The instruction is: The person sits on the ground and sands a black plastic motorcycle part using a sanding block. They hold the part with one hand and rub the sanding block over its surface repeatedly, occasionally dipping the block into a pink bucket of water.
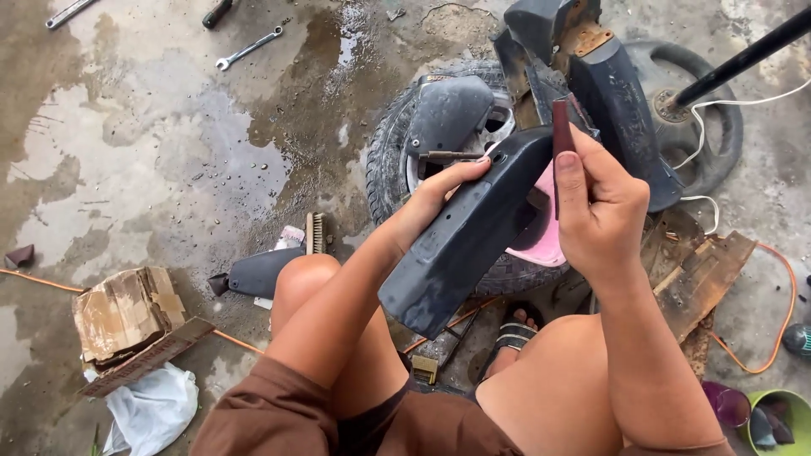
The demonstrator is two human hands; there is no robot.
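My left hand (pixel 443 192) grips the upper edge of a long dark grey plastic body panel (pixel 463 241) and holds it tilted over my knees. My right hand (pixel 596 203) pinches a folded dark red strip of sandpaper (pixel 563 127) upright against the panel's top end. A pink basin (pixel 543 230) shows behind the panel. Under it lies a small tyre on its wheel (pixel 397 143), with another grey panel (pixel 448 114) resting on top.
Wet concrete floor with puddles (pixel 211 152). A wrench (pixel 247 49) lies far left, a torn cardboard box (pixel 127 312) and white bag (pixel 152 409) near left. A brush (pixel 315 232), a steering wheel (pixel 701 127), an orange cable (pixel 781 312) and wooden scraps (pixel 701 270) surround me.
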